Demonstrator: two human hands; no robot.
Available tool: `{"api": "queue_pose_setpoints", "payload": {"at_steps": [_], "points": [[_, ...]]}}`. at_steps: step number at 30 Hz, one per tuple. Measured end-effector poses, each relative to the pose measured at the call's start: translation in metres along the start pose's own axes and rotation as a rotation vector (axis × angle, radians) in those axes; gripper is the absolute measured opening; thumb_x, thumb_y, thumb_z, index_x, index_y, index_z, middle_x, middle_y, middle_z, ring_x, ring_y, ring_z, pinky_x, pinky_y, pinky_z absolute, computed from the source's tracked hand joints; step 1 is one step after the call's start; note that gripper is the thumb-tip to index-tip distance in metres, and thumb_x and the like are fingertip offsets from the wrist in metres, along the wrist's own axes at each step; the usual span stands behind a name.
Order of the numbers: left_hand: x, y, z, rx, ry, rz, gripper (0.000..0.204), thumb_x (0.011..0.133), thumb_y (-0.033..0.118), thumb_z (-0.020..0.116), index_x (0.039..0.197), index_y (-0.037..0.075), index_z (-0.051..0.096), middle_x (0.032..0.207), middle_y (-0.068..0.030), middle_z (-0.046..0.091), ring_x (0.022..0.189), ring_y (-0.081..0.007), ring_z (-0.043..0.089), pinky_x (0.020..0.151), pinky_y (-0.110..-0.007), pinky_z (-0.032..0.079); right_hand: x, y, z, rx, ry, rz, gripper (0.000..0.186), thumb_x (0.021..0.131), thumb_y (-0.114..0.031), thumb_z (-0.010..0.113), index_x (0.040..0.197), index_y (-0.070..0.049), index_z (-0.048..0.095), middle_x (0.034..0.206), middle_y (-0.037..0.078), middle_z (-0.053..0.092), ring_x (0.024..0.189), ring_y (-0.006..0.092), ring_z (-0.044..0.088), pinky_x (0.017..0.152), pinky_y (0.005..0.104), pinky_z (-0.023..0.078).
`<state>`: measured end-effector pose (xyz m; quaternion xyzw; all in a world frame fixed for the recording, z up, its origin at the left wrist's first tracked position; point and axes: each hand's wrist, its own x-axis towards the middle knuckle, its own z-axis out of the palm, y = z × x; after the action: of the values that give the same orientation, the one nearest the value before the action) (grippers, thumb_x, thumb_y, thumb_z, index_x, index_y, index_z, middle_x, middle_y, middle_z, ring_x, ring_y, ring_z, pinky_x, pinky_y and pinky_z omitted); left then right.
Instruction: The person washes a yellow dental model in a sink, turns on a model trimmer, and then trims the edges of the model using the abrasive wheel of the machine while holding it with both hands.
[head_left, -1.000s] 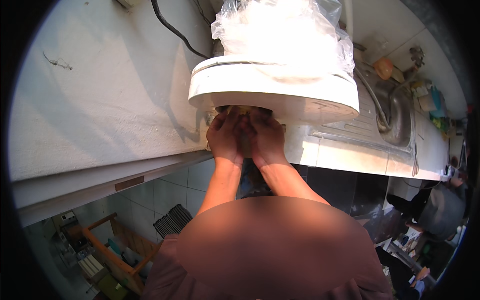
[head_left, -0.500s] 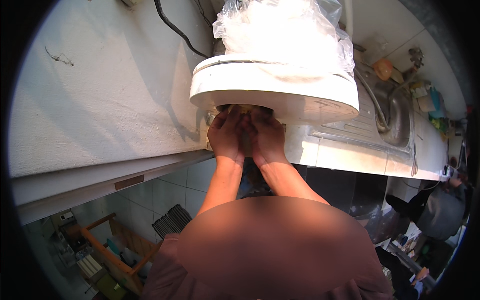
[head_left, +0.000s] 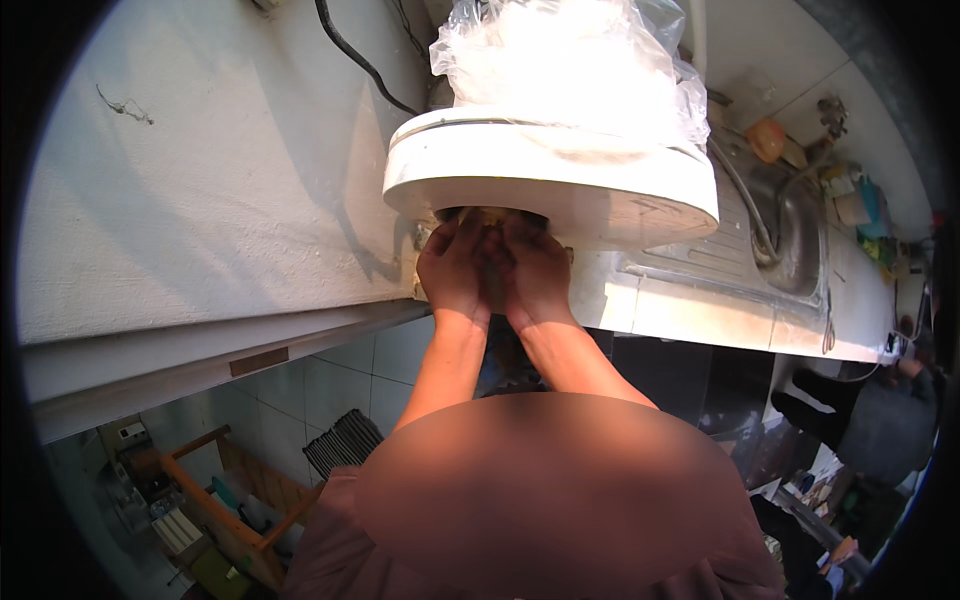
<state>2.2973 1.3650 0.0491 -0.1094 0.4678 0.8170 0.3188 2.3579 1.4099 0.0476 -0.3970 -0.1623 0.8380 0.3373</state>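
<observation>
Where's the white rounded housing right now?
In the head view, the white rounded housing is upper centre, beyond the left hand and right hand, left of the steel sink.

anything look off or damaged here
One thing stands out: a thin, dark, stringy mark at the upper left, because it breaks up the pale surface. I cannot tell if it is a crack or stuck debris.
</observation>
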Motion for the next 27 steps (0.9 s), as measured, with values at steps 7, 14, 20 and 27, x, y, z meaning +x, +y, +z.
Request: {"api": "queue_pose_setpoints", "payload": {"at_steps": [7,14,20,27], "points": [[-0.002,0.001,0.003,0.017,0.024,-0.001,0.017,0.083,0.005,0.071,0.094,-0.002,0.060,0.083,-0.0074,0.064,0.069,-0.0145,0.062,0.062,-0.025,0.051,0.000,-0.001,0.000,-0.002,-0.008,0.010,0.012,0.092,-0.005,0.058,0.103,0.000,0.060,0.093,0.007,0.062,0.082,0.0178,0.062,0.075,0.0311,0.054],[0.000,0.001,0.000,0.035,0.005,-0.003,0.018,0.083,0.004,0.070,0.096,-0.003,0.060,0.084,-0.0070,0.064,0.069,-0.0137,0.062,0.063,-0.024,0.051,0.000,0.001,0.001,0.029,-0.007,0.000,0.012,0.093,-0.002,0.056,0.104,0.001,0.058,0.096,0.009,0.061,0.084,0.0188,0.061,0.077,0.0324,0.054],[-0.002,0.002,0.004,0.031,0.019,-0.013,0.019,0.082,0.004,0.071,0.096,-0.003,0.060,0.084,-0.0068,0.064,0.068,-0.0133,0.061,0.063,-0.025,0.050,-0.002,-0.001,0.002,0.053,-0.010,0.012,0.014,0.093,-0.003,0.055,0.106,0.001,0.057,0.099,0.009,0.060,0.088,0.0194,0.060,0.080,0.0332,0.054],[-0.006,0.006,0.011,0.031,0.031,0.024,0.022,0.081,0.003,0.071,0.098,-0.004,0.059,0.085,-0.0079,0.063,0.069,-0.0139,0.061,0.064,-0.025,0.050,-0.004,-0.002,0.000,0.083,-0.042,0.029,0.017,0.094,-0.004,0.055,0.110,0.001,0.056,0.102,0.010,0.060,0.089,0.0198,0.060,0.082,0.0332,0.054]]}}
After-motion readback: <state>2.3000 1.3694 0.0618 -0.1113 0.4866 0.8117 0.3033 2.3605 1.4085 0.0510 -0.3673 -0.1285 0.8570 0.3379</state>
